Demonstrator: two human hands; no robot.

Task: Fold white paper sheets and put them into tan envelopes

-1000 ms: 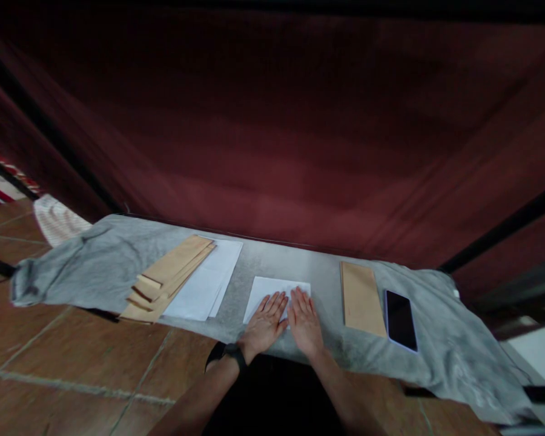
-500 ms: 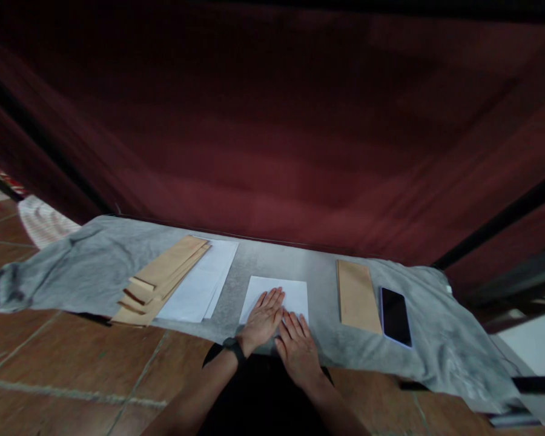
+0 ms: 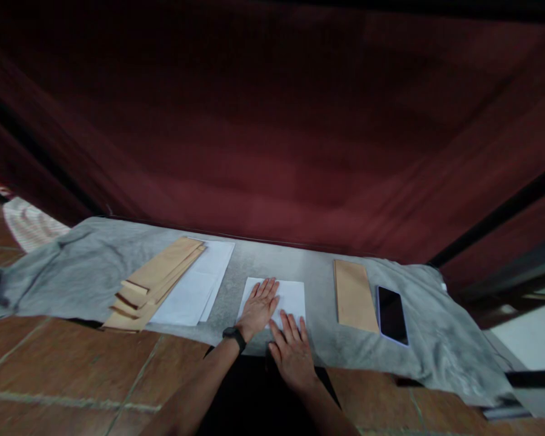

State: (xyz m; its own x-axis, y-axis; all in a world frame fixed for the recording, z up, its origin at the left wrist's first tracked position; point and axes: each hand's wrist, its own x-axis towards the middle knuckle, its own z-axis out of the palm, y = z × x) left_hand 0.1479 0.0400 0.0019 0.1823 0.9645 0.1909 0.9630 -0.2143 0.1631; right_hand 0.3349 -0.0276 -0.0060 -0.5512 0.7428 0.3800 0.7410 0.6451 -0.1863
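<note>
A folded white sheet of paper (image 3: pixel 290 297) lies on the grey cloth (image 3: pixel 82 272) in front of me. My left hand (image 3: pixel 257 307) lies flat on the sheet's left half, fingers stretched out, with a black watch (image 3: pixel 234 336) on the wrist. My right hand (image 3: pixel 293 350) rests flat at the sheet's near edge, fingers spread and pointing forward. Neither hand holds anything.
A fanned stack of brown envelopes (image 3: pixel 157 281) lies on white sheets (image 3: pixel 195 290) to the left. One brown envelope (image 3: pixel 355 295) and a dark phone (image 3: pixel 392 315) lie to the right. A dark red curtain (image 3: pixel 272 133) hangs behind. Brown floor tiles (image 3: pixel 72 369) show below.
My right hand slid back toward me, from the middle of the sheet to its near edge. My left hand stayed flat on the paper. The view drifted a little to the right.
</note>
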